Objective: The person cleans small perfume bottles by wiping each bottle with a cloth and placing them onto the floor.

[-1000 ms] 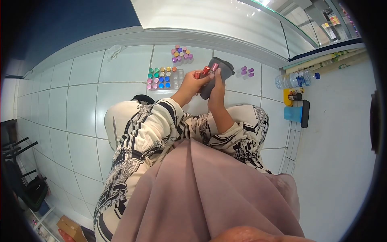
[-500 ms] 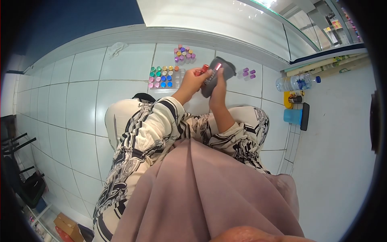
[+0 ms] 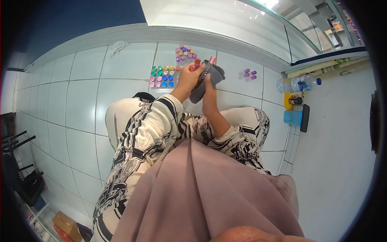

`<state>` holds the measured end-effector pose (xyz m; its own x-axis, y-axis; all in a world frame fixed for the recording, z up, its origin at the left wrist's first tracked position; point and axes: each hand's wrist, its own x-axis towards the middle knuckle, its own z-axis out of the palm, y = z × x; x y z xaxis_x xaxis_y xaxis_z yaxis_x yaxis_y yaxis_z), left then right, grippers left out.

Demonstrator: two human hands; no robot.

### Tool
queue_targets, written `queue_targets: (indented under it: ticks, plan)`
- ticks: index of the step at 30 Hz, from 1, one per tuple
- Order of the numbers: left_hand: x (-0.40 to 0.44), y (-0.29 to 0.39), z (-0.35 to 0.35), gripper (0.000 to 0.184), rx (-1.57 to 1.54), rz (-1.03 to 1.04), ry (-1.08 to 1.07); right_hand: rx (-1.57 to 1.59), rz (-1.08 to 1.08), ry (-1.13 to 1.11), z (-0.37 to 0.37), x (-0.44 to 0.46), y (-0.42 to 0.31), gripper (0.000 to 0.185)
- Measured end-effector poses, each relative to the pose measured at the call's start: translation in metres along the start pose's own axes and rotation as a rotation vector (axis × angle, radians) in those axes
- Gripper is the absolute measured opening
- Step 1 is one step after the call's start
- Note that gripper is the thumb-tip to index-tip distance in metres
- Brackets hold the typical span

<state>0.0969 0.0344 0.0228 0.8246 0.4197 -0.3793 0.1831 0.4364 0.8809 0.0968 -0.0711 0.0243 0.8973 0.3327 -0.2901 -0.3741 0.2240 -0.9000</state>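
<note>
Red-capped bottles are gripped in my left hand, just right of a clear tray. My right hand is closed on a dark grey cloth, which hangs below and behind the fingers. A pink-capped bottle sticks up between the two hands against the cloth; which hand bears it is hard to tell. The tray holds rows of small bottles with green, gold, pink and blue caps. Behind it stands a group of bottles with mixed caps.
Several purple-capped bottles stand on the tiled floor to the right. Further right are a water bottle, a yellow item and a blue container. A crumpled white plastic piece lies at the back left, below the cabinet.
Both hands have shifted left with the cloth and bottles. The pink-capped bottle now stands more upright near the left hand's fingers. The view has moved slightly.
</note>
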Motion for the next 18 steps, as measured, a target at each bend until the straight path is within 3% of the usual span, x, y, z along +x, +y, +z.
queue_targets:
  ticks: [6,18]
  plan:
    - [-0.016,0.002,0.01,0.025,0.121,-0.065,-0.199,0.118,0.027,0.109,-0.023,0.021,-0.015,0.051]
    - [0.002,-0.013,0.003,0.023,0.019,0.005,-0.05,0.013,0.018,0.054,0.0,0.0,-0.01,0.056]
